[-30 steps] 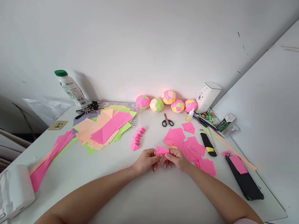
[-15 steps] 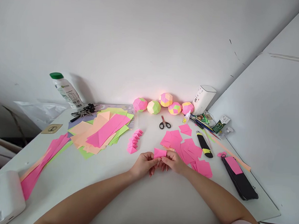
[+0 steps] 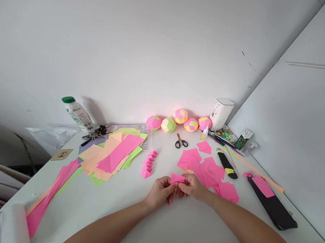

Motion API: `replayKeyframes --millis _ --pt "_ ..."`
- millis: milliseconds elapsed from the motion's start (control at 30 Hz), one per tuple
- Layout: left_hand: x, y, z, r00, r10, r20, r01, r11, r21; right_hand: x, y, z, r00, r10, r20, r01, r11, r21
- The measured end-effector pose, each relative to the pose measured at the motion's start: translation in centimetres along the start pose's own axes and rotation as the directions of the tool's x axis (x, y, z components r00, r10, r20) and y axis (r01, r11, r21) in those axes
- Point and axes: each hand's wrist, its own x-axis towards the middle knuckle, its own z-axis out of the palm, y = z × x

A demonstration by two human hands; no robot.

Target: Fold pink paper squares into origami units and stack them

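Note:
My left hand and my right hand meet just above the white table. Both pinch a small folded pink paper piece between thumbs and fingertips. A row of folded pink units lies just left of my hands. To the right, several loose pink paper squares are scattered.
Pink, orange and green paper sheets lie at the left, and long strips sit nearer the edge. Several paper balls line the wall with a bottle, keys, scissors, a cutter and a black case.
My hands stay on the pink piece, working it slightly. The view has tilted up a little, so everything sits lower in the picture.

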Motion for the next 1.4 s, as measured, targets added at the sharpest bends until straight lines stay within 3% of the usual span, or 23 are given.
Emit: replayKeyframes --millis 200,367,567,667,867,1167,1267,1400 --pt "-0.08 0.38 0.15 1.000 -0.025 -0.014 0.025 1.000 -0.004 -0.15 0.18 -0.32 1.000 0.007 0.014 -0.007 1.000 -0.018" --pt "0.08 0.79 -0.07 0.999 -0.033 -0.031 0.030 0.996 -0.089 0.09 0.59 -0.71 0.999 -0.020 0.033 0.016 0.993 0.119" --pt "0.53 0.45 -0.46 0.998 -0.030 -0.058 0.015 0.972 -0.234 0.13 0.38 -0.78 0.996 -0.067 -0.054 0.079 0.954 0.289" --pt "0.47 0.54 -0.42 0.999 -0.030 -0.046 0.019 0.977 -0.214 0.12 0.33 -0.65 0.994 -0.078 -0.081 0.096 0.963 0.253" --pt "0.16 0.48 -0.34 1.000 -0.007 0.014 0.008 0.994 -0.106 0.02 0.37 -0.51 0.996 -0.086 0.021 0.086 0.996 0.039" --pt "0.25 0.17 -0.54 1.000 -0.005 0.011 0.006 0.990 -0.139 0.01 0.36 -0.73 0.998 -0.054 -0.014 0.056 0.980 0.190" --pt "0.35 0.15 -0.59 0.999 -0.009 -0.032 0.002 0.980 -0.200 0.13 0.40 -0.79 0.996 -0.060 -0.062 0.073 0.969 0.234" --pt "0.28 0.16 -0.29 0.993 0.061 -0.102 -0.086 0.961 -0.265 0.19 0.47 -0.75 0.995 -0.051 -0.083 0.070 0.968 0.243"
